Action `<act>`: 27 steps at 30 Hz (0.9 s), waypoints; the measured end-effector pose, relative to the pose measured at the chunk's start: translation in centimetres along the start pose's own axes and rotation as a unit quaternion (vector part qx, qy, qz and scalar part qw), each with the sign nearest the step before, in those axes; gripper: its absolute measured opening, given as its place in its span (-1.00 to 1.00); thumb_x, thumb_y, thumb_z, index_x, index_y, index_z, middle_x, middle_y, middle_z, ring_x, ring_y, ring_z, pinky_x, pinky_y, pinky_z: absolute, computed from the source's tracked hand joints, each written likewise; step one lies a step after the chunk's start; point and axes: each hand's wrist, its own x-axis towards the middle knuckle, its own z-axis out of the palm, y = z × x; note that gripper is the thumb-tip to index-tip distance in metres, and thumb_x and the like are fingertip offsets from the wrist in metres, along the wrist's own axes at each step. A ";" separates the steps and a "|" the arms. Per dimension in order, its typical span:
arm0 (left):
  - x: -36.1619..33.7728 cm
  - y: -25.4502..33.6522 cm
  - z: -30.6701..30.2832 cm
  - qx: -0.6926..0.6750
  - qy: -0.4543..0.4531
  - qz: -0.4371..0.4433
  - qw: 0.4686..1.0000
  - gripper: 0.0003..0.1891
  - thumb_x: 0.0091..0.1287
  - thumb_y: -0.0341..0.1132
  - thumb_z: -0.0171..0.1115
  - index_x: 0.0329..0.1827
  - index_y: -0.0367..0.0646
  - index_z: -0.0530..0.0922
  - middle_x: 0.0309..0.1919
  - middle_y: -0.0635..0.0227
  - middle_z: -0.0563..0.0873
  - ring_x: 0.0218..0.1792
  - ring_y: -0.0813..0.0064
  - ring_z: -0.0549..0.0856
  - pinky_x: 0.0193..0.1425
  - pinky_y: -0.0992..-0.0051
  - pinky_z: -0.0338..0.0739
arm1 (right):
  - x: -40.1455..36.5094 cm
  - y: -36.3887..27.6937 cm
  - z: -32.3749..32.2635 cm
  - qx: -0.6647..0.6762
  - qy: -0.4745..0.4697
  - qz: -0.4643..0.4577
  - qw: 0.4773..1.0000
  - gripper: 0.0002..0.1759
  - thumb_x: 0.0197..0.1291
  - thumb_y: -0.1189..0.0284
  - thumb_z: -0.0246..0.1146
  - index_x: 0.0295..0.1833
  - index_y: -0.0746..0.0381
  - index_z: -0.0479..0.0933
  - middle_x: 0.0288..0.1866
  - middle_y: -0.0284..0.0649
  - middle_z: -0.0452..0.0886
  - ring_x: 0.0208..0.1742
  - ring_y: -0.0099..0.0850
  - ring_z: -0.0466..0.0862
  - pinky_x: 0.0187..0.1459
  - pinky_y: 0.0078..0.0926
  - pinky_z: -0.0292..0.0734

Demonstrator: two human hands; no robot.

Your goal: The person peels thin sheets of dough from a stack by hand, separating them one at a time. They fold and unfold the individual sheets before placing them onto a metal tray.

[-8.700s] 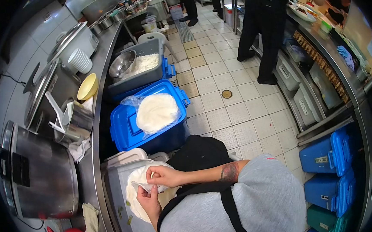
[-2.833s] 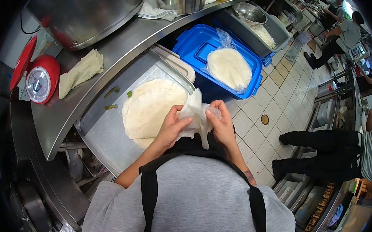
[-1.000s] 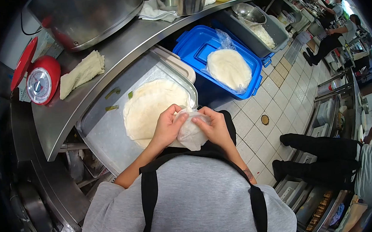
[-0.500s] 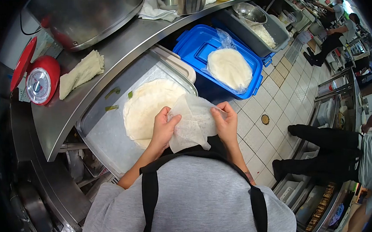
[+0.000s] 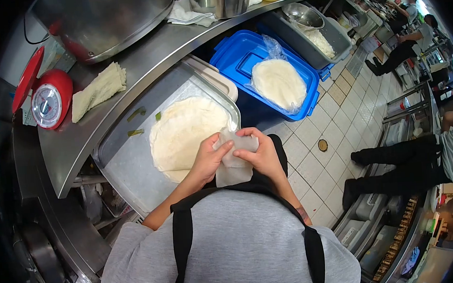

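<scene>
Between my two hands, in front of my apron, is a thin, translucent white wrapper sheet, gathered and folded, its lower part hanging down. My left hand pinches its left side with thumb and fingers. At the other side my right hand grips it, the thumb pointing toward the left one. Just beyond my hands lies a stack of round, pale sheets on a metal tray. Some green leaf scraps rest on the tray.
Behind the tray runs a steel counter with a red scale and a folded cloth. A blue lidded bin carries a round pale stack in plastic. A grey bin stands beyond. Co-workers stand at right, one in black trousers.
My right hand has moved left toward my left hand, and the spread sheet is now bunched between them. The nearby co-worker at right has shifted a little.
</scene>
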 end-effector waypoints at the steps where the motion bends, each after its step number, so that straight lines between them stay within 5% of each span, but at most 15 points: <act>1: 0.0 0.1 0.0 0.017 0.010 0.019 1.000 -0.84 0.34 -0.39 0.26 -0.10 -0.25 0.53 -0.27 0.39 0.66 -0.24 0.65 0.61 -0.13 0.59 0.53 | -0.1 0.1 -0.3 0.007 0.022 0.028 0.999 -0.68 0.12 0.44 0.38 -0.03 0.29 0.53 -0.26 -0.37 0.60 -0.24 -0.64 0.55 -0.22 -0.63 0.45; 4: 0.3 0.1 -1.3 0.107 0.024 0.075 0.991 -0.91 0.33 -0.43 0.24 -0.21 -0.21 0.51 -0.38 0.47 0.62 -0.36 0.74 0.54 -0.27 0.66 0.44 | -0.1 0.5 -1.0 0.028 0.080 0.108 0.991 -0.75 0.06 0.45 0.41 -0.16 0.31 0.58 -0.38 -0.39 0.62 -0.31 -0.61 0.57 -0.25 -0.62 0.46; 8: 0.3 1.3 -1.8 0.130 0.054 0.135 0.981 -0.89 0.33 -0.45 0.23 -0.32 -0.19 0.45 -0.46 0.54 0.54 -0.43 0.80 0.43 -0.35 0.70 0.32 | 0.7 1.2 -2.9 0.146 0.245 0.012 0.958 -0.88 0.24 0.47 0.29 -0.21 0.31 0.57 -0.36 -0.38 0.63 -0.33 -0.67 0.53 -0.26 -0.65 0.45; 11: 0.2 2.0 -2.0 0.146 0.053 0.152 0.976 -0.89 0.34 -0.45 0.22 -0.33 -0.19 0.45 -0.47 0.55 0.54 -0.40 0.80 0.44 -0.33 0.69 0.33 | 1.1 1.0 -3.8 0.228 0.277 0.039 0.933 -0.87 0.29 0.45 0.26 -0.17 0.31 0.55 -0.31 -0.35 0.63 -0.32 -0.66 0.53 -0.25 -0.64 0.45; 14: 0.2 2.2 -3.0 0.211 0.029 0.131 0.968 -0.93 0.34 -0.45 0.21 -0.26 -0.20 0.47 -0.37 0.49 0.59 -0.35 0.75 0.50 -0.25 0.67 0.40 | 1.1 0.0 -3.8 0.218 0.267 0.031 0.938 -0.88 0.30 0.45 0.25 -0.19 0.28 0.53 -0.32 -0.37 0.61 -0.31 -0.67 0.52 -0.26 -0.66 0.43; 20: 0.2 1.7 -2.0 0.175 -0.078 0.034 0.981 -0.63 0.32 -0.45 0.21 0.18 -0.27 0.42 -0.02 0.32 0.60 0.02 0.56 0.56 0.16 0.51 0.43 | 0.3 -1.2 -2.5 0.135 0.053 0.005 0.989 -0.87 0.30 0.42 0.24 -0.26 0.25 0.49 -0.39 -0.46 0.52 -0.34 -0.71 0.45 -0.27 -0.71 0.36; 24: 0.6 0.4 0.0 0.173 0.030 0.139 0.975 -0.78 0.35 -0.41 0.21 -0.01 -0.27 0.46 -0.13 0.34 0.62 -0.12 0.63 0.57 0.01 0.58 0.47 | -0.1 -2.0 -2.1 0.154 0.013 0.057 0.986 -0.88 0.28 0.44 0.24 -0.24 0.26 0.48 -0.39 -0.46 0.53 -0.33 -0.70 0.45 -0.27 -0.69 0.36; 27: 0.9 0.3 -0.7 0.088 0.027 0.117 0.989 -0.87 0.41 -0.40 0.14 -0.07 -0.24 0.48 -0.21 0.42 0.63 -0.19 0.67 0.56 -0.07 0.61 0.47 | 0.1 -1.5 -2.9 0.154 0.030 0.053 0.986 -0.81 0.22 0.43 0.29 -0.14 0.29 0.49 -0.33 -0.39 0.57 -0.28 -0.65 0.51 -0.20 -0.64 0.43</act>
